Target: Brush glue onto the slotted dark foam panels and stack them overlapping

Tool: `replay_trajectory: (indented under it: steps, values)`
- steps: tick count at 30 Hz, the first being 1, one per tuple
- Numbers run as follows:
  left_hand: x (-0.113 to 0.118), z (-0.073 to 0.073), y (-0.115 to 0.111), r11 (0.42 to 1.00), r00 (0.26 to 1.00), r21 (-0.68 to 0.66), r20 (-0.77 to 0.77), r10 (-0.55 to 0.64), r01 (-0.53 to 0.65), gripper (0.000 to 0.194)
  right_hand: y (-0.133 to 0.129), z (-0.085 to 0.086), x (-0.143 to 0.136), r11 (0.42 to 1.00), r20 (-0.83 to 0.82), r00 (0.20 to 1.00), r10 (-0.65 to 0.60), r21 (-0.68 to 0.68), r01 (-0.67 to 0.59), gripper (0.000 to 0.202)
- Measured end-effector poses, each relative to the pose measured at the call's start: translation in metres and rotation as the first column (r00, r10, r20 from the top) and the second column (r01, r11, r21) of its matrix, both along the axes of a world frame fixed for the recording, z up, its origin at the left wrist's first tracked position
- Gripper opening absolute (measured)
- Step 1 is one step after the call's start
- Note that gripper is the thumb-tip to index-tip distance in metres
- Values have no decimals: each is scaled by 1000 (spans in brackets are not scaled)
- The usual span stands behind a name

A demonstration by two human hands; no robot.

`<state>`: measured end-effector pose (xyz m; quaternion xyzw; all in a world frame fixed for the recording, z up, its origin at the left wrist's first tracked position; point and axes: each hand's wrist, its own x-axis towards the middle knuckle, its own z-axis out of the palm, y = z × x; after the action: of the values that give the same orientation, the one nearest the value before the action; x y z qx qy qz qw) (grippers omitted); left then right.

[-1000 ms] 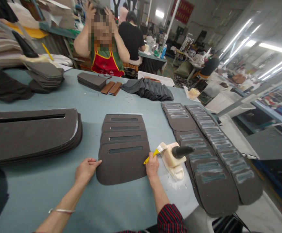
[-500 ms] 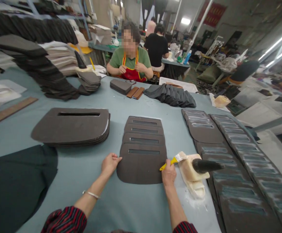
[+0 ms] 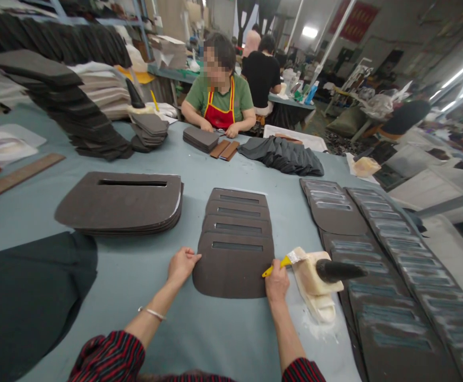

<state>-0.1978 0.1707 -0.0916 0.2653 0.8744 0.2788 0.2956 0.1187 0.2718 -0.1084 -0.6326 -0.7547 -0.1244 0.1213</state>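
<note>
Several dark brown slotted panels (image 3: 233, 268) lie overlapped in a row in front of me, each slot showing above the edge of the nearer one. My left hand (image 3: 182, 265) pinches the left edge of the nearest panel, thumb and finger together. At that panel's right edge is my right hand (image 3: 277, 284), its fingers closed round a yellow-handled brush (image 3: 281, 265). White glue coats the brush's bristles, which point right toward a cream, glue-smeared block (image 3: 315, 281) with a black cone (image 3: 341, 271) lying on it.
A stack of slotted panels (image 3: 122, 204) sits at left, above a dark sheet (image 3: 28, 302). Rows of glue-streaked panels (image 3: 402, 339) cover the right side. Across the table, a co-worker (image 3: 221, 95) in a red apron sits behind grey pieces (image 3: 200, 139) and brown strips (image 3: 224, 150).
The co-worker's hands have come down from the apron straps to the table, and their head has turned. My hands and the brush stay nearly in place; the view has shifted slightly.
</note>
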Motion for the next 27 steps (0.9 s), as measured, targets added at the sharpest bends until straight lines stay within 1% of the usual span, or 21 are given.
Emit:
replay_trajectory:
  steps: [6, 12, 18, 22, 27]
  values:
    - [0, -2, 0, 1000, 1000, 3, -9, -16, 16, 27, 0, -1, 0, 1000, -5, 1000, 2, -27, -2, 22]
    - [-1, -2, -1, 999, 999, -9, -13, -35, 35, 27, -1, -2, 1, 1000, -8, 1000, 0, -21, 0, 23]
    - [-3, -2, -1, 998, 998, -35, -25, -53, 53, 32, 0, -4, 1, 1000, -28, 1000, -4, -31, 3, 25]
    - [-3, -4, -1, 998, 997, -25, -33, -65, 64, 34, 0, -6, 1, 1000, -49, 999, 0, -14, -1, 25]
    - [-1, -3, -2, 997, 996, -16, -47, -73, 72, 32, -1, -5, 1, 1000, -70, 998, 5, -21, -6, 24]
